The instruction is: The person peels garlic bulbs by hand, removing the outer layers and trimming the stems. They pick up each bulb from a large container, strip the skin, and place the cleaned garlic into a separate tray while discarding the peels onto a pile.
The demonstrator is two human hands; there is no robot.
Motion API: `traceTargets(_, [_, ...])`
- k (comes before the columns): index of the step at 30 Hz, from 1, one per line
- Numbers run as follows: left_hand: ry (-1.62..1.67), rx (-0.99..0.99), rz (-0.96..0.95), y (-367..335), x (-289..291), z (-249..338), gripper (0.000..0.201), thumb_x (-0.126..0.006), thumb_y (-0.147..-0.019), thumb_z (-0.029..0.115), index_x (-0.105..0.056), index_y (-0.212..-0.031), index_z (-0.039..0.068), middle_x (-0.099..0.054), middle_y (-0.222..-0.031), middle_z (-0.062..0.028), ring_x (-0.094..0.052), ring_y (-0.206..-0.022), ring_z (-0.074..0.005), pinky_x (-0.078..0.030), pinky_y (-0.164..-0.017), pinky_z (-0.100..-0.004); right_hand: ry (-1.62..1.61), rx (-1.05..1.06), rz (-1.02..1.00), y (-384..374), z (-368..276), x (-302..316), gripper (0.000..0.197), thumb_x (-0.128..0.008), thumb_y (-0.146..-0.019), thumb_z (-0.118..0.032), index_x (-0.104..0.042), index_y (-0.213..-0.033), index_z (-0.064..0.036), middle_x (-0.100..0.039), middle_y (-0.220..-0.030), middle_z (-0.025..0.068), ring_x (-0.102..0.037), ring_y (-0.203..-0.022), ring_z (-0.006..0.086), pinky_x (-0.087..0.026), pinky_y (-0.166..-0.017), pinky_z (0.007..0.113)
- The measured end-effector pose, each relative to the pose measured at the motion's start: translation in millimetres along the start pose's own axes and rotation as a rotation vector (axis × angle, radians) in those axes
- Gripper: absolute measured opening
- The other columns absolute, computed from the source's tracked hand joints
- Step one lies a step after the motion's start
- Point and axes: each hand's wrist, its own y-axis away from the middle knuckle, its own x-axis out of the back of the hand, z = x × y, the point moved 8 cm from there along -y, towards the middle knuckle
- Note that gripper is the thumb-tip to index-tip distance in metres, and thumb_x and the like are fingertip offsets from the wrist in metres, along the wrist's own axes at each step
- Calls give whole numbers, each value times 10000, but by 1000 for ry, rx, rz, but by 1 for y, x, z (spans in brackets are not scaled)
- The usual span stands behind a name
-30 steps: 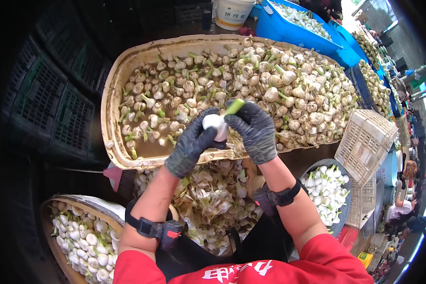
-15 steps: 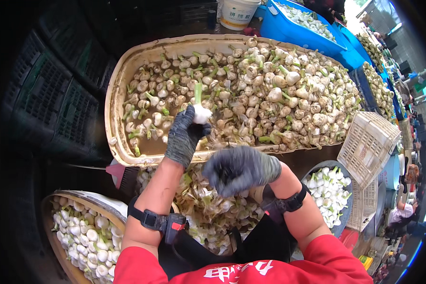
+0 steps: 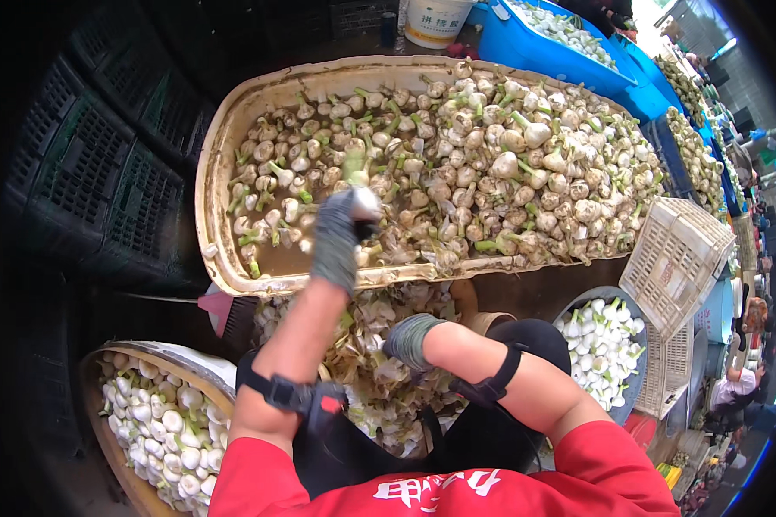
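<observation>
My left hand (image 3: 338, 231), in a dark grey glove and smeared by motion, is closed round a white garlic bulb (image 3: 367, 203) with a green stem sticking up. It hangs over the near edge of a large cream tub (image 3: 205, 198) full of unpeeled, muddy garlic (image 3: 578, 159) with brownish water at its left end. My right hand (image 3: 410, 341), gloved too, is low over a pile of garlic skins (image 3: 362, 340) between my knees. Its fingers are tucked out of sight, so I cannot tell what they hold.
Peeled white garlic fills a basin (image 3: 638, 349) at the right and a tub (image 3: 147, 495) at the lower left. White plastic crates (image 3: 677, 258) lean by the big tub's right corner. Dark crates (image 3: 78, 164) stack at the left. Blue tubs (image 3: 513, 47) and a white bucket (image 3: 435, 21) stand behind.
My right hand has dropped down and slightly left, from by the tub's rim to the skins. My left hand keeps the garlic bulb and has shifted only a little.
</observation>
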Motion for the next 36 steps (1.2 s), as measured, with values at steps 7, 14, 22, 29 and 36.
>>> traceTargets(7, [-949,-147,-180,1,15,-17,400,-511,-881,409,-613,-1024,50,-646,-904,-100,-595,-850,-196,-470,-779,-320,-185,-13,315,7,-6,40,407,-682,-715,-339,-641,-1032,-87,-648,-969,138,-617,-907,310,-484,-792,401])
traceTargets(14, [-1864,464,-15,-95,167,-95,551,-509,-809,457,-576,-1147,27,-497,-1258,-186,-504,-1138,-321,-399,-953,-397,-200,-137,330,14,10,51,279,-653,-746,-271,-681,-913,-50,-661,-897,148,-637,-868,305,-501,-733,399])
traceTargets(22, [-1651,238,-159,-116,157,-154,385,-565,-793,275,-578,-1088,28,-576,-1130,-205,-553,-1048,-355,-462,-872,-440,-267,-155,460,36,29,75,260,-646,-753,-290,-660,-911,-84,-638,-877,157,-621,-851,323,-488,-721,415])
traceTargets(29, [307,632,-122,-15,45,-54,275,-483,-857,240,-517,-1061,58,-603,-980,-122,-579,-926,-253,-501,-826,-450,-328,-315,1434,120,76,120,132,-632,-768,-219,-682,-829,-112,-605,-740,108,-596,-685,307,-484,-641,400])
traceTargets(36, [-357,-112,-307,55,8,8,386,-519,-889,289,-454,-1142,4,-558,-1095,-143,-547,-1009,-262,-469,-890,-382,-423,-201,1575,131,51,129,162,-617,-760,-257,-668,-846,-130,-597,-769,90,-602,-755,270,-483,-681,379])
